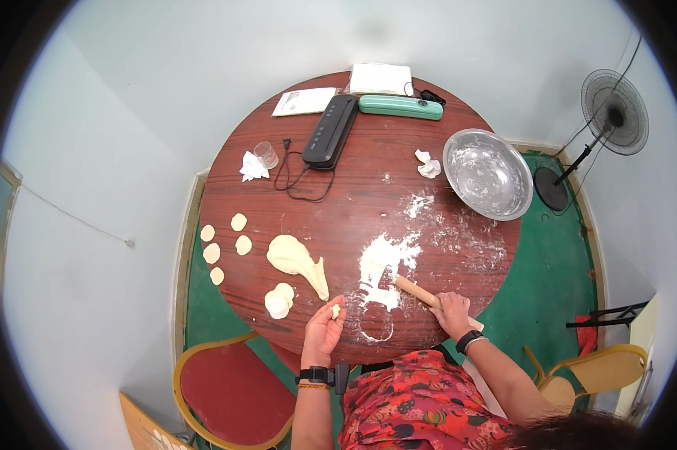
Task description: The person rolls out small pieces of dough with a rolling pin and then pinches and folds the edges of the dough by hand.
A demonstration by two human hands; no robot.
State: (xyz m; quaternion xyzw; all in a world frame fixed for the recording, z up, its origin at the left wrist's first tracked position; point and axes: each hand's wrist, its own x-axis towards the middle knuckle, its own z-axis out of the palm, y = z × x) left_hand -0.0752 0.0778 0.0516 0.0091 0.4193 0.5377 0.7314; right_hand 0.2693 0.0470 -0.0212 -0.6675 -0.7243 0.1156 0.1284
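My left hand [322,330] is at the near edge of the round table, palm up, its fingers curled around a small piece of dough [335,310]. My right hand [452,312] grips a wooden rolling pin [416,290], whose far end touches the spilled white flour [383,262]. Left of the flour lies a large lump of dough [290,256], with a tail stretching toward my left hand. A small stack of dough rounds [278,303] sits beside it. Several flat dough rounds [212,253] are spread near the table's left edge.
A metal bowl [487,174] stands at the table's right edge. Farther back are a black appliance [331,132] with a cord, a green device [400,107], a glass [266,154] and crumpled tissue [428,164]. Chairs [233,390] and a fan [614,116] surround the table.
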